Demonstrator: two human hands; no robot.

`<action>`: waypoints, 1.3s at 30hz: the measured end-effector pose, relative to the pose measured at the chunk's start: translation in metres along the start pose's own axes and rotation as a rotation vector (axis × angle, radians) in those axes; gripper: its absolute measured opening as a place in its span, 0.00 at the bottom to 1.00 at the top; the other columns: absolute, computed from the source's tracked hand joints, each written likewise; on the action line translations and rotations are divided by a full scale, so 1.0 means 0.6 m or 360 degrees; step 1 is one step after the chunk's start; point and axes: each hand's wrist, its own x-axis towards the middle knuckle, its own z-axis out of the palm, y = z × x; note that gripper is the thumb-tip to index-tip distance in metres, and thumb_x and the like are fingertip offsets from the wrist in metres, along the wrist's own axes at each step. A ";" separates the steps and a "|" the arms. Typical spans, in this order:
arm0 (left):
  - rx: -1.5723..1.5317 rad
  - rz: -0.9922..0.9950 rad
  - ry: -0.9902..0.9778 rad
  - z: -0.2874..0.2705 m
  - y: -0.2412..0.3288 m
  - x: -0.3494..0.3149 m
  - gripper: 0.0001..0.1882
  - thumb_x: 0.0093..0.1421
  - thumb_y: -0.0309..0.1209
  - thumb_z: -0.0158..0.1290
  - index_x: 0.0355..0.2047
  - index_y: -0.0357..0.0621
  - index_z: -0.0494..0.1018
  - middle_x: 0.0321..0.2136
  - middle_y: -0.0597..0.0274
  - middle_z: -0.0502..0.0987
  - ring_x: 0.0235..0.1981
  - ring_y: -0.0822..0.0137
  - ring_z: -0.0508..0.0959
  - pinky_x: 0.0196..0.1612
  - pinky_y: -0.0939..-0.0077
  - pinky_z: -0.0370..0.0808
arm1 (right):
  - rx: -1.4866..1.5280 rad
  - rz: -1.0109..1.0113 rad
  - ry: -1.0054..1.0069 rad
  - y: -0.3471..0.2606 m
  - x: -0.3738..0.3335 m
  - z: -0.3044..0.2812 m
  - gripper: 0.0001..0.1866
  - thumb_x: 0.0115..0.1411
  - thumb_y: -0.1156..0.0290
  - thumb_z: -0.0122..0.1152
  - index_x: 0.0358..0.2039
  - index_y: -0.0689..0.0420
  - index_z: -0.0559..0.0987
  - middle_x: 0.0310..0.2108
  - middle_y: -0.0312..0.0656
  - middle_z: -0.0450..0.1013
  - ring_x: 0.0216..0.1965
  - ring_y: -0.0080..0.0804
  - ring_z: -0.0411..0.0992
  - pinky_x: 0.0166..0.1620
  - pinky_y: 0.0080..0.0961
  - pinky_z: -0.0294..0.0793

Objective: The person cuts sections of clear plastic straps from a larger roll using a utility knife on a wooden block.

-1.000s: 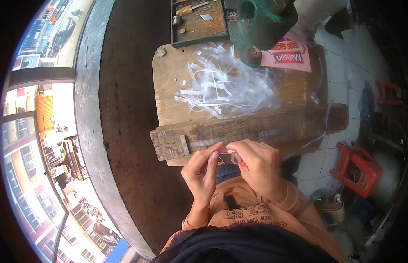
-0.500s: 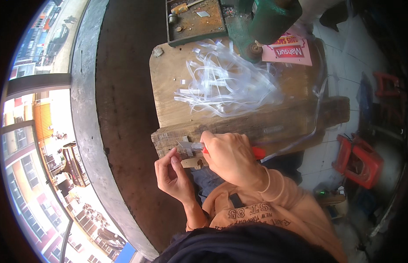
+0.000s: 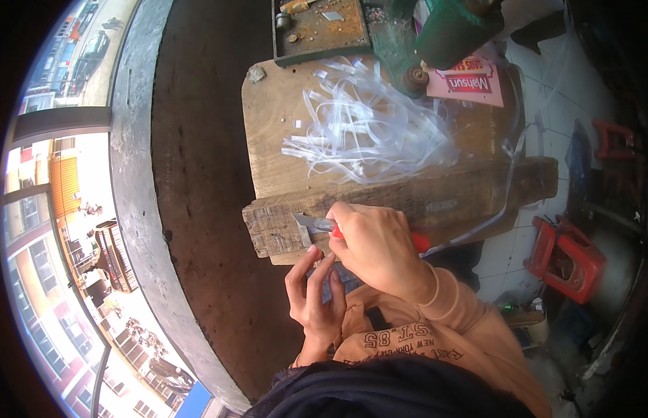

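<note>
My right hand is closed round a knife, its red handle showing on both sides of the fist. The pale blade points left and lies over a thick, worn wooden plank. Beneath the blade is a small pale strip on the plank's left part. Just in front of the plank's near edge, my left hand has its fingers bent and spread apart, with nothing visible in them. Behind the plank, a tangled heap of clear and white plastic strips covers much of the wooden board.
At the back stand a shallow metal tray with small bits and a green metal machine. A pink printed sheet lies beside it. One long strip trails over the plank's right part. A red plastic stool stands at right.
My left hand has drawn back from the knife tip toward me and rightward, its fingers parting. My right hand and the knife have shifted slightly right.
</note>
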 end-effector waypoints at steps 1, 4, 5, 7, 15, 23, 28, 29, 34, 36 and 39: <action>-0.0022 -0.0003 -0.0046 0.002 0.003 -0.001 0.17 0.45 0.15 0.55 0.38 0.38 0.75 0.46 0.47 0.71 0.45 0.54 0.74 0.44 0.68 0.75 | 0.0003 -0.0001 -0.0006 0.000 0.000 -0.001 0.09 0.50 0.73 0.57 0.32 0.62 0.74 0.27 0.50 0.74 0.29 0.50 0.74 0.33 0.41 0.71; -0.0054 0.0027 -0.0122 0.013 0.006 0.000 0.19 0.45 0.16 0.56 0.41 0.36 0.72 0.49 0.43 0.68 0.49 0.50 0.73 0.47 0.65 0.75 | 0.0004 0.0008 -0.0032 -0.001 0.000 -0.002 0.09 0.51 0.73 0.56 0.32 0.63 0.74 0.27 0.50 0.74 0.30 0.50 0.73 0.33 0.40 0.71; -0.0059 0.0046 -0.0136 0.016 0.007 0.000 0.20 0.46 0.16 0.56 0.42 0.35 0.71 0.50 0.41 0.67 0.50 0.49 0.72 0.47 0.65 0.75 | 0.0002 0.0013 -0.0041 -0.001 0.000 -0.003 0.09 0.51 0.73 0.56 0.32 0.63 0.74 0.27 0.50 0.74 0.30 0.50 0.73 0.33 0.40 0.71; -0.0034 0.0007 -0.0169 0.016 0.015 0.002 0.20 0.46 0.16 0.57 0.41 0.33 0.69 0.51 0.39 0.65 0.51 0.47 0.71 0.48 0.63 0.74 | -0.0047 -0.0148 0.0051 0.003 -0.001 0.000 0.07 0.50 0.74 0.57 0.29 0.62 0.72 0.24 0.51 0.74 0.28 0.48 0.75 0.29 0.39 0.73; -0.0095 0.0071 -0.0282 0.029 0.009 -0.007 0.30 0.44 0.16 0.60 0.46 0.34 0.58 0.51 0.42 0.55 0.56 0.36 0.63 0.55 0.50 0.68 | 0.0079 -0.0195 -0.0040 0.006 0.003 -0.011 0.05 0.51 0.74 0.55 0.29 0.58 0.72 0.22 0.46 0.73 0.25 0.48 0.74 0.27 0.39 0.71; 0.0113 -0.0010 -0.0454 0.012 0.024 -0.008 0.17 0.44 0.22 0.61 0.34 0.34 0.68 0.52 0.39 0.57 0.58 0.42 0.61 0.53 0.53 0.61 | -0.0008 -0.0185 -0.0038 0.000 0.000 -0.007 0.05 0.52 0.74 0.55 0.31 0.55 0.74 0.21 0.44 0.71 0.25 0.47 0.72 0.27 0.40 0.69; 0.0183 0.0074 -0.0512 0.008 0.025 -0.012 0.24 0.43 0.29 0.62 0.42 0.33 0.70 0.57 0.34 0.53 0.58 0.43 0.59 0.53 0.56 0.58 | -0.0028 -0.0248 -0.0004 0.002 0.002 -0.004 0.05 0.50 0.75 0.56 0.28 0.60 0.72 0.21 0.49 0.71 0.25 0.49 0.74 0.25 0.38 0.71; 0.0191 0.0072 -0.0524 0.008 0.029 -0.011 0.27 0.43 0.30 0.62 0.44 0.33 0.70 0.58 0.33 0.52 0.59 0.42 0.58 0.53 0.55 0.58 | -0.0023 -0.0297 0.0027 0.004 0.003 -0.003 0.05 0.48 0.76 0.57 0.26 0.62 0.71 0.21 0.52 0.71 0.24 0.49 0.75 0.24 0.37 0.72; 0.0130 0.0083 -0.0489 0.014 0.028 -0.009 0.39 0.41 0.29 0.66 0.54 0.35 0.63 0.59 0.33 0.51 0.60 0.40 0.55 0.55 0.54 0.60 | -0.0028 -0.0279 0.0007 0.003 0.004 -0.003 0.06 0.49 0.77 0.57 0.28 0.63 0.70 0.21 0.52 0.72 0.25 0.50 0.75 0.25 0.38 0.73; 0.0122 0.0093 -0.0505 0.018 0.028 -0.006 0.39 0.41 0.29 0.66 0.54 0.34 0.63 0.59 0.33 0.51 0.60 0.39 0.55 0.55 0.54 0.60 | -0.0027 -0.0257 0.0018 0.007 0.005 -0.003 0.07 0.49 0.77 0.56 0.28 0.63 0.70 0.22 0.53 0.72 0.26 0.50 0.76 0.25 0.38 0.73; 0.0175 0.0082 -0.0525 0.011 0.030 -0.003 0.39 0.41 0.29 0.66 0.54 0.33 0.63 0.59 0.33 0.50 0.59 0.38 0.56 0.55 0.54 0.60 | -0.0004 -0.0281 0.0003 0.002 0.007 -0.002 0.07 0.50 0.77 0.56 0.29 0.64 0.70 0.22 0.53 0.73 0.26 0.50 0.76 0.26 0.39 0.74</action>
